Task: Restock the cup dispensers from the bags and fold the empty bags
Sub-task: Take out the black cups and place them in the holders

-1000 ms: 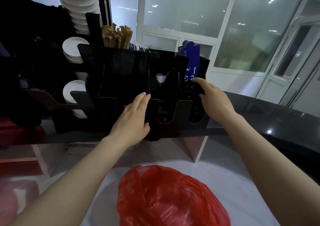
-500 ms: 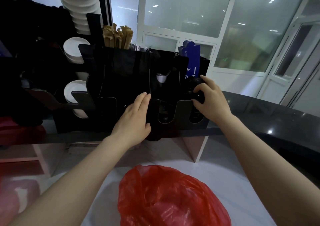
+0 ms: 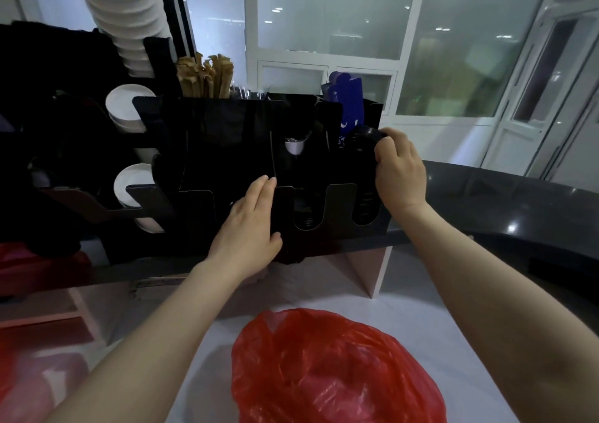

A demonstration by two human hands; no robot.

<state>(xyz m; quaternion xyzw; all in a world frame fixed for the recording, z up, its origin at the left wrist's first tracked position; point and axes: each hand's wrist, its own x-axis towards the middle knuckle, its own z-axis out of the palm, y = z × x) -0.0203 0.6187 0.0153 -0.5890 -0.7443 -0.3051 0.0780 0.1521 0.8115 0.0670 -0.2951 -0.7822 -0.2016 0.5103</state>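
Right hand (image 3: 400,169) grips black stack (image 3: 363,138) — standing upright.

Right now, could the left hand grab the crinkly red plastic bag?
Probably yes. The left hand rests flat on the black cup dispenser, holding nothing, and the red plastic bag lies uncovered on the white counter beside its forearm.

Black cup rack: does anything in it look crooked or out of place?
Yes: the black stack at the right end of the rack is tilted at its top, where the right hand grips it.
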